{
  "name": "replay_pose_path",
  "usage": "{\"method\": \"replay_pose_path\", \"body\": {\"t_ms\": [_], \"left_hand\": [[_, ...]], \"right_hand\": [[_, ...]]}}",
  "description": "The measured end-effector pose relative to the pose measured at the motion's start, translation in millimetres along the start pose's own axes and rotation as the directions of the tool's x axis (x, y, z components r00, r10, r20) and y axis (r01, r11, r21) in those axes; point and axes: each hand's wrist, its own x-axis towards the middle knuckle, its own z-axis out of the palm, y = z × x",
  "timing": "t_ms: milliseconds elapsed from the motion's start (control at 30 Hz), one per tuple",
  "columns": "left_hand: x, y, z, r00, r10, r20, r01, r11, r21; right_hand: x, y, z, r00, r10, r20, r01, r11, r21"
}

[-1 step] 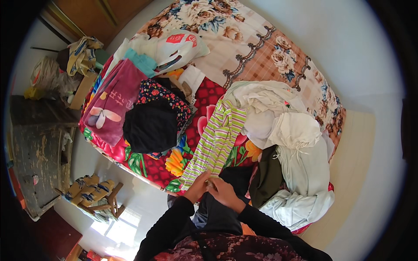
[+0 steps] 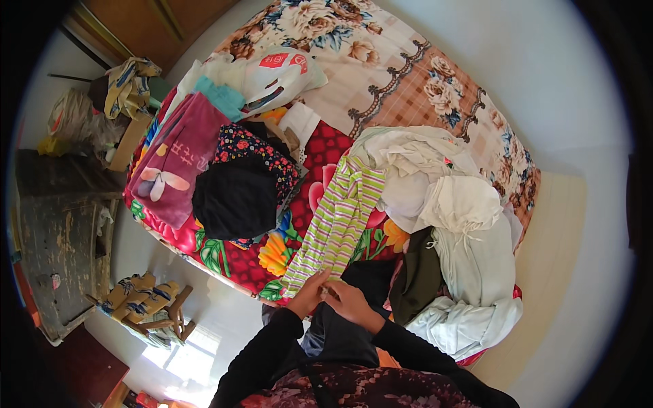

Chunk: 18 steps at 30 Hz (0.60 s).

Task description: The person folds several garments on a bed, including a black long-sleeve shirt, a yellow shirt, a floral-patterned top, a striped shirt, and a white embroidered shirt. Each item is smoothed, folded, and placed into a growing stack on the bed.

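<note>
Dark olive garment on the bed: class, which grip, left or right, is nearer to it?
Right. The right grip is left of the olive garment, not touching; the left grip is farther left, at the lower end of the striped cloth.

Bright daylight; glare on floor [image 2: 187,357], lower left; edges bent, corners black.

2 long black sleeves [image 2: 262,357], a patterned maroon top [image 2: 364,389] and dark trousers [image 2: 338,335] show.
</note>
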Motion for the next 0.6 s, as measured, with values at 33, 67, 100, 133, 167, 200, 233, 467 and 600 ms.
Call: {"method": "replay_pose_path", "body": {"t_ms": [33,67,100,133,167,200,233,467,600], "left_hand": [[-2,-3,-3,0.999,-0.046,0.028,0.048,0.997,-0.056],[-2,-7,-5,1.0,-0.002,0.025,0.005,0.992,-0.123],[-1,-10,-7,0.999,0.031,0.031,-0.027,0.992,-0.125],[-1,-11,-8,0.997,0.064,0.039,-0.059,0.99,-0.127],[-1,-11,-8,0.994,0.094,0.05,-0.087,0.988,-0.126],[-3,-11,-9,0.994,0.074,0.082,-0.062,0.988,-0.144],[-4,-9,-10,0.991,0.054,0.119,-0.035,0.987,-0.158],[-36,21,19,0.993,0.001,0.116,0.019,0.985,-0.173],[-62,48,35,0.986,0.051,0.161,-0.055,0.998,0.023]], "right_hand": [[-2,1,-3,0.995,-0.015,0.101,0.009,0.998,0.055],[4,11,-5,0.998,-0.053,0.03,0.052,0.998,0.047],[10,17,-9,0.998,0.045,-0.045,-0.041,0.994,0.1],[21,31,-11,0.981,0.118,-0.154,-0.095,0.984,0.147],[34,51,-12,0.945,0.196,-0.262,-0.145,0.969,0.201],[49,76,-11,0.92,0.195,-0.341,-0.116,0.964,0.237],[67,105,-10,0.886,0.196,-0.421,-0.084,0.959,0.27],[178,94,-31,0.756,0.65,-0.074,-0.363,0.51,0.78],[231,119,-45,0.873,0.408,-0.267,-0.236,0.833,0.5]]}}
